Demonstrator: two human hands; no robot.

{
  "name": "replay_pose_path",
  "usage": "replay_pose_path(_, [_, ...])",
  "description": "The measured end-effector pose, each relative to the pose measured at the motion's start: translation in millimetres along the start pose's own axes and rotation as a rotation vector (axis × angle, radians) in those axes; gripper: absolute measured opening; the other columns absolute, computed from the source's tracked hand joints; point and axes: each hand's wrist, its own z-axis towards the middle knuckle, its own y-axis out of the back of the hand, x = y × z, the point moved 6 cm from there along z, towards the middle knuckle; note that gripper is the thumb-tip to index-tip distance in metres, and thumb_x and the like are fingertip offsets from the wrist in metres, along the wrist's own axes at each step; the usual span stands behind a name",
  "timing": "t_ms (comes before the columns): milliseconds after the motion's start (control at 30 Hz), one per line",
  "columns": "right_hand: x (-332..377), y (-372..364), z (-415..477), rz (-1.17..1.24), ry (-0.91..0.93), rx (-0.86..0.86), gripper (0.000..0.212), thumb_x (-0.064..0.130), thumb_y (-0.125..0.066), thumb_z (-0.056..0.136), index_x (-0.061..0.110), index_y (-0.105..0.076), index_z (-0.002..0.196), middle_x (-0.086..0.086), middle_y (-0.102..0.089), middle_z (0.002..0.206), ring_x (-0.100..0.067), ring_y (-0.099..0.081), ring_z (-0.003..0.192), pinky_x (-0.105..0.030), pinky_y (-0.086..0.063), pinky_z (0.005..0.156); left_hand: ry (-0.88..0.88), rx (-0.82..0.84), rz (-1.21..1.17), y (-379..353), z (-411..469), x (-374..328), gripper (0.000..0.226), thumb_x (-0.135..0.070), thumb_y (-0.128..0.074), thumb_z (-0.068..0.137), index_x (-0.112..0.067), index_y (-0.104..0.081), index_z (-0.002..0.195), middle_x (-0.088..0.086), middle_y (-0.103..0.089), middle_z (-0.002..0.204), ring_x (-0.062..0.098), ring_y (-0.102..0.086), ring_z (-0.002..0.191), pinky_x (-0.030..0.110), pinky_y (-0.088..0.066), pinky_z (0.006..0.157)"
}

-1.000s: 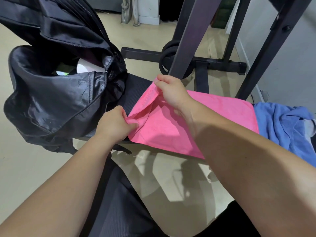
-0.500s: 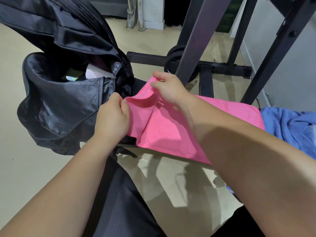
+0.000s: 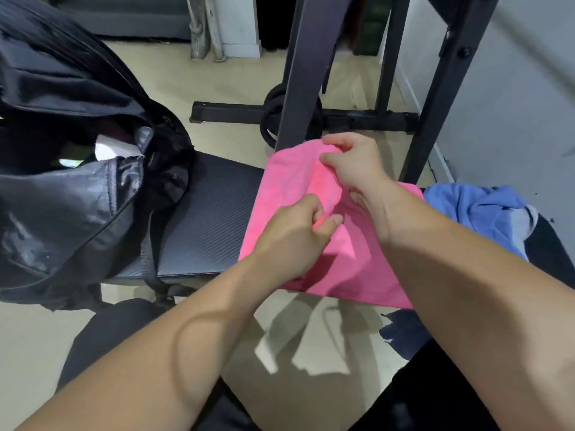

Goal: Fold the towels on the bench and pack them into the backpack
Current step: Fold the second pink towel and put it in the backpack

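Fairly bright, even indoor light. Pale light patches and arm shadows fall on the floor (image 3: pixel 305 346) just below the pink towel (image 3: pixel 289 181). A dull sheen streaks the black backpack (image 3: pixel 62 219) left of the towel. Everything looks slightly soft, and the wide lens bends the frame posts (image 3: pixel 305 73) above the towel.

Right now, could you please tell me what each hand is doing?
Left hand: fingers pinching the pink towel.
Right hand: fingers gripping the same towel's far edge.

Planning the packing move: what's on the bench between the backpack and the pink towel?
Only bare bench pad separates backpack and pink towel, per the head view.
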Motion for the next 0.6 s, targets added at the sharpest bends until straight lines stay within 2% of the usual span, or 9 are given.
replay_pose_path(100, [-42,26,1,-0.042,-0.13,-0.01,0.041,-0.008,-0.068,0.084,0.011,-0.071,0.119,-0.002,-0.07,0.111,-0.008,-0.063,0.086,-0.008,-0.05,0.065,0.042,0.145,0.074,-49,2,10,0.041,-0.04,-0.081,0.075,-0.019,-0.047,0.087,-0.006,-0.053,0.07,0.017,-0.05,0.066,0.036,-0.043,0.063])
replay_pose_path(167, [-72,31,-4,0.048,-0.287,0.038,0.041,-0.007,-0.067,0.087,0.008,-0.066,0.125,-0.009,-0.069,0.109,-0.013,-0.064,0.077,-0.017,-0.054,0.063,0.041,0.206,0.162,-68,-1,18,0.031,-0.026,-0.077,0.07,-0.023,-0.051,0.087,-0.004,-0.063,0.076,0.024,-0.061,0.073,0.033,-0.047,0.063])
replay_pose_path(200, [-83,30,-6,0.115,-0.35,0.062,0.04,-0.005,-0.067,0.088,0.006,-0.064,0.126,-0.013,-0.069,0.107,-0.017,-0.065,0.076,-0.023,-0.057,0.066,0.041,0.225,0.204,-73,-2,22,0.028,-0.022,-0.073,0.068,-0.023,-0.053,0.088,-0.003,-0.066,0.078,0.026,-0.063,0.074,0.031,-0.047,0.062])
replay_pose_path(267, [-97,28,-10,0.196,-0.39,0.067,0.039,-0.001,-0.07,0.089,0.005,-0.063,0.126,-0.016,-0.07,0.108,-0.022,-0.07,0.086,-0.033,-0.06,0.082,0.046,0.269,0.261,-78,-6,28,0.027,-0.021,-0.073,0.063,-0.021,-0.056,0.085,-0.004,-0.068,0.074,0.025,-0.063,0.069,0.03,-0.048,0.059])
replay_pose_path(333, [-103,30,-11,0.212,-0.381,0.035,0.028,0.003,-0.072,0.088,0.009,-0.067,0.116,-0.012,-0.072,0.1,-0.019,-0.071,0.086,-0.034,-0.06,0.084,0.054,0.301,0.29,-81,-10,34,0.024,-0.026,-0.074,0.061,-0.019,-0.055,0.075,-0.003,-0.066,0.065,0.024,-0.062,0.063,0.036,-0.051,0.057])
replay_pose_path(400, [-106,31,-10,0.176,-0.383,0.01,0.007,0.006,-0.073,0.088,0.012,-0.07,0.09,-0.005,-0.07,0.08,-0.015,-0.064,0.069,-0.03,-0.056,0.067,0.057,0.307,0.305,-81,-11,37,0.024,-0.027,-0.075,0.061,-0.017,-0.055,0.069,0.0,-0.066,0.063,0.027,-0.06,0.065,0.04,-0.05,0.059])
replay_pose_path(467, [-108,29,-9,0.123,-0.395,0.048,0.015,0.007,-0.072,0.088,0.015,-0.07,0.075,-0.003,-0.065,0.068,-0.016,-0.056,0.061,-0.028,-0.048,0.058,0.052,0.309,0.285,-79,-13,36,0.025,-0.024,-0.077,0.063,-0.016,-0.055,0.07,0.003,-0.066,0.064,0.03,-0.061,0.067,0.042,-0.05,0.061])
replay_pose_path(533, [-106,27,-6,0.111,-0.363,0.068,0.008,0.005,-0.069,0.089,0.01,-0.075,0.089,-0.006,-0.069,0.081,-0.019,-0.061,0.072,-0.03,-0.052,0.066,0.038,0.3,0.218,-77,-14,30,0.024,-0.024,-0.076,0.063,-0.015,-0.056,0.07,0.005,-0.063,0.063,0.03,-0.064,0.065,0.042,-0.051,0.059])
replay_pose_path(600, [-98,28,1,0.089,-0.28,0.073,0.029,-0.002,-0.062,0.092,0.005,-0.071,0.119,-0.009,-0.069,0.109,-0.019,-0.066,0.093,-0.032,-0.057,0.082,0.002,0.262,0.149,-74,-13,19,0.02,-0.021,-0.072,0.064,-0.016,-0.054,0.069,0.0,-0.053,0.058,0.029,-0.062,0.058,0.039,-0.05,0.055])
